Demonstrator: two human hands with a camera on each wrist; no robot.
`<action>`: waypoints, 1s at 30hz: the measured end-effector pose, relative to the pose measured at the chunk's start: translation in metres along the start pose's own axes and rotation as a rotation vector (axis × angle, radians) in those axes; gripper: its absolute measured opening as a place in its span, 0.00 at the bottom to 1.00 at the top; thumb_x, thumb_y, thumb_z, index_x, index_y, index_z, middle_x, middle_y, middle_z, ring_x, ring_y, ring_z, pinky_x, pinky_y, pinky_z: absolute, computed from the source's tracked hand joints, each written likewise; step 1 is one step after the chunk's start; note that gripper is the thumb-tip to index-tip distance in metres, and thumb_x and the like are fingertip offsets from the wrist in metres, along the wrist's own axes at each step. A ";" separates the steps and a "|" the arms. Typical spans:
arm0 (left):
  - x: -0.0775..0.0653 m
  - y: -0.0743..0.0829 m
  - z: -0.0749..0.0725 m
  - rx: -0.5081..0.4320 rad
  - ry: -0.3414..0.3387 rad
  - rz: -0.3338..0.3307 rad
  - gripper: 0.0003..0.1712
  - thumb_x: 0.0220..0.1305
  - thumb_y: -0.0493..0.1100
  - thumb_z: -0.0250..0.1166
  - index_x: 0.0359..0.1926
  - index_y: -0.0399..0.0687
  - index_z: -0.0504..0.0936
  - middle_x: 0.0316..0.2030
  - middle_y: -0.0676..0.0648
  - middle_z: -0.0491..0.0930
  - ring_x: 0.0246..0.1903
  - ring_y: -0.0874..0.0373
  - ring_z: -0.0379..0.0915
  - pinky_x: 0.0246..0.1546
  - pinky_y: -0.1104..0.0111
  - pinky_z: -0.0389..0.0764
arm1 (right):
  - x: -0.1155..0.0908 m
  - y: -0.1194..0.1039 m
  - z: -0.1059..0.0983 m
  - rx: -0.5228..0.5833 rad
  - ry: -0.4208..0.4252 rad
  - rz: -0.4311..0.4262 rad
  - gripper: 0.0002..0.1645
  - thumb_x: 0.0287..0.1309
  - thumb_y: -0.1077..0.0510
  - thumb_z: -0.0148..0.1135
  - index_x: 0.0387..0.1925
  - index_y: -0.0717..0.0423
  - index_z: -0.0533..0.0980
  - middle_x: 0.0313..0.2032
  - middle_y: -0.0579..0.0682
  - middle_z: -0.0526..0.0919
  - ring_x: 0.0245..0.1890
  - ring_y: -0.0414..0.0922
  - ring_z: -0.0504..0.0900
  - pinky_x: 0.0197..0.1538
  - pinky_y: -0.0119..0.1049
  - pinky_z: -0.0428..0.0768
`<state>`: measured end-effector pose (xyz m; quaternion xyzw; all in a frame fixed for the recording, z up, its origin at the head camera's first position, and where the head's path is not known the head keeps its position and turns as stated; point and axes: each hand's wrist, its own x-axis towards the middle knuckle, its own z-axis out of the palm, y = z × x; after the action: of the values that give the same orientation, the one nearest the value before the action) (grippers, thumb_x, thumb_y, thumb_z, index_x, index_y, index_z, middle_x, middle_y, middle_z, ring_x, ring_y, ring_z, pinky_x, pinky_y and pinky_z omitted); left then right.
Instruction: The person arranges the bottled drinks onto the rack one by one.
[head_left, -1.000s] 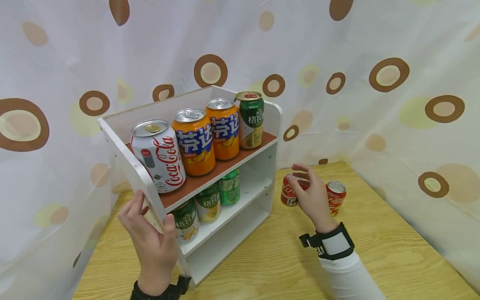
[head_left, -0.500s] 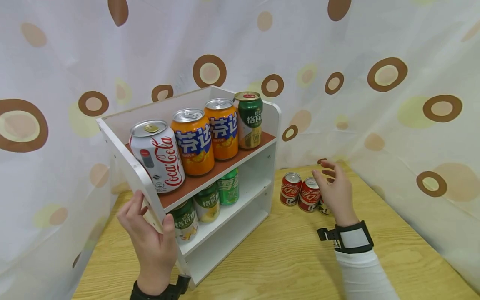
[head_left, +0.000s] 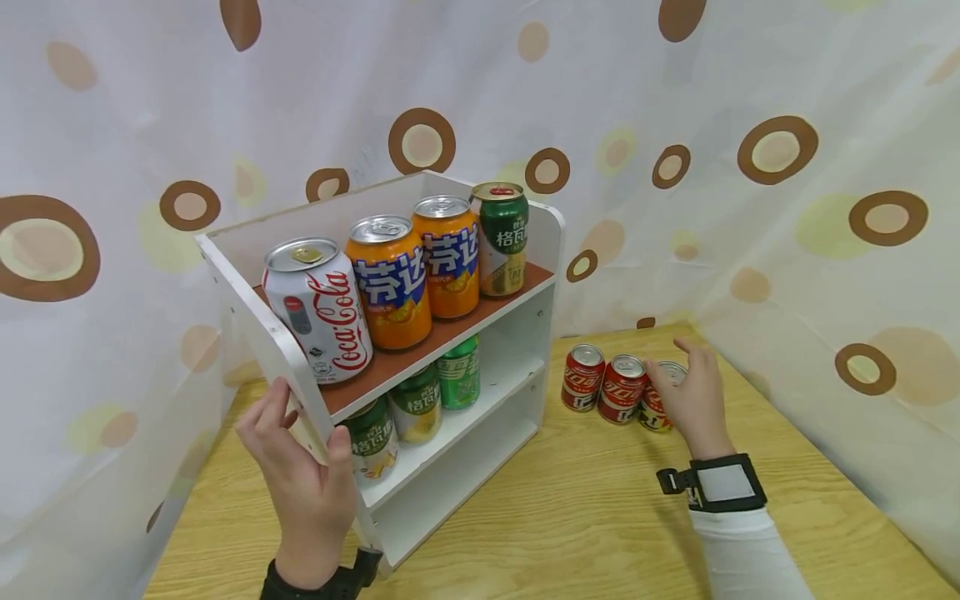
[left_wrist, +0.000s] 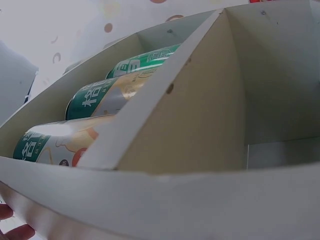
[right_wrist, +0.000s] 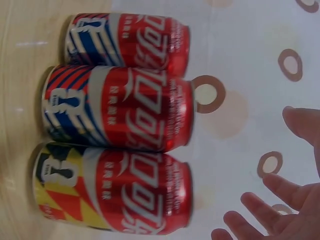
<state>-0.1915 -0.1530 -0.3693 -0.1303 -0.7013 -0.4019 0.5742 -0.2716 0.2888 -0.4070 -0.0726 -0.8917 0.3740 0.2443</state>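
My left hand [head_left: 303,483] rests against the outer side panel of a white three-tier shelf [head_left: 517,312], fingertips touching the panel and thumb beside its front edge. My right hand [head_left: 696,404] is at the rightmost of three red cola cans, hiding part of it. In the right wrist view, its thumb and fingers [right_wrist: 257,212] are spread apart and hold nothing. The left red cola can [head_left: 582,379], middle red cola can [head_left: 622,390] and right red cola can [head_left: 654,408] stand upright in a row on the table.
On the top shelf stand a white cola can [head_left: 318,312], two orange soda cans [head_left: 388,283] and a green-and-gold can [head_left: 504,242]. Three green cans [head_left: 459,375] stand on the middle tier. A patterned curtain [head_left: 480,92] hangs behind the wooden table [head_left: 540,533].
My right hand has moved right from the left red can to the rightmost one, uncovering the middle can. The left hand and shelf stay put.
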 end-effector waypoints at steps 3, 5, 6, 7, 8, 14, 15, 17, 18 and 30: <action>-0.001 -0.001 -0.001 0.002 -0.004 -0.003 0.45 0.73 0.68 0.49 0.67 0.32 0.62 0.55 0.27 0.62 0.58 0.48 0.58 0.54 0.67 0.60 | 0.001 0.009 0.003 -0.028 -0.016 0.018 0.46 0.71 0.48 0.61 0.77 0.69 0.54 0.69 0.78 0.59 0.69 0.74 0.59 0.67 0.71 0.61; -0.001 -0.001 -0.001 0.003 -0.007 -0.004 0.45 0.73 0.68 0.49 0.67 0.32 0.62 0.55 0.27 0.62 0.58 0.47 0.58 0.54 0.66 0.60 | 0.001 0.015 0.004 -0.042 -0.028 0.028 0.47 0.71 0.48 0.61 0.78 0.69 0.52 0.70 0.78 0.58 0.69 0.74 0.58 0.68 0.70 0.61; -0.002 -0.001 -0.001 0.003 -0.010 -0.007 0.45 0.73 0.68 0.49 0.68 0.32 0.62 0.55 0.27 0.62 0.58 0.47 0.58 0.54 0.66 0.60 | 0.001 0.018 0.005 -0.044 -0.034 0.035 0.48 0.71 0.49 0.62 0.78 0.69 0.52 0.70 0.78 0.58 0.70 0.74 0.58 0.68 0.70 0.61; -0.002 -0.002 -0.001 0.002 -0.013 -0.008 0.45 0.73 0.68 0.49 0.68 0.32 0.62 0.55 0.27 0.62 0.58 0.47 0.58 0.55 0.66 0.60 | 0.000 0.021 0.006 -0.047 -0.041 0.040 0.49 0.70 0.49 0.62 0.78 0.70 0.51 0.70 0.79 0.57 0.70 0.74 0.58 0.68 0.70 0.60; -0.002 -0.002 -0.002 0.001 -0.014 -0.010 0.45 0.73 0.68 0.50 0.68 0.32 0.62 0.55 0.27 0.62 0.59 0.47 0.58 0.55 0.66 0.60 | 0.000 0.025 0.007 -0.049 -0.048 0.046 0.50 0.70 0.49 0.63 0.78 0.70 0.50 0.70 0.79 0.56 0.70 0.74 0.57 0.69 0.70 0.60; -0.002 -0.002 -0.002 -0.001 -0.019 -0.010 0.45 0.73 0.68 0.49 0.68 0.32 0.61 0.55 0.26 0.61 0.59 0.50 0.57 0.55 0.67 0.60 | -0.003 0.040 0.013 -0.033 -0.082 0.074 0.53 0.68 0.51 0.66 0.79 0.70 0.47 0.71 0.79 0.54 0.69 0.74 0.59 0.68 0.70 0.63; -0.001 -0.002 -0.002 -0.002 -0.018 -0.008 0.45 0.73 0.69 0.49 0.68 0.32 0.61 0.55 0.26 0.61 0.59 0.50 0.57 0.55 0.67 0.60 | -0.003 0.042 0.014 -0.027 -0.089 0.084 0.54 0.68 0.51 0.66 0.79 0.70 0.46 0.72 0.79 0.53 0.70 0.74 0.59 0.68 0.70 0.63; -0.001 -0.002 -0.002 -0.003 -0.014 -0.004 0.45 0.73 0.69 0.49 0.68 0.32 0.62 0.54 0.26 0.62 0.59 0.50 0.57 0.55 0.67 0.60 | -0.003 0.044 0.015 -0.015 -0.106 0.103 0.56 0.67 0.51 0.67 0.79 0.69 0.44 0.73 0.79 0.51 0.70 0.74 0.58 0.68 0.71 0.63; -0.001 -0.002 -0.002 -0.004 -0.013 -0.003 0.45 0.73 0.69 0.49 0.68 0.32 0.62 0.54 0.26 0.62 0.59 0.51 0.57 0.55 0.67 0.60 | -0.002 0.045 0.016 -0.008 -0.115 0.115 0.57 0.67 0.52 0.67 0.80 0.69 0.42 0.73 0.79 0.50 0.71 0.74 0.57 0.69 0.71 0.63; 0.000 -0.001 -0.001 -0.008 -0.017 0.002 0.45 0.73 0.68 0.50 0.68 0.31 0.62 0.54 0.27 0.62 0.58 0.47 0.58 0.55 0.67 0.61 | 0.000 0.066 0.023 0.057 -0.181 0.167 0.63 0.66 0.55 0.68 0.79 0.70 0.33 0.75 0.79 0.45 0.74 0.75 0.53 0.72 0.69 0.58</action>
<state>-0.1913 -0.1549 -0.3698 -0.1367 -0.7045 -0.4031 0.5679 -0.2863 0.3208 -0.4669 -0.1056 -0.8900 0.4232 0.1328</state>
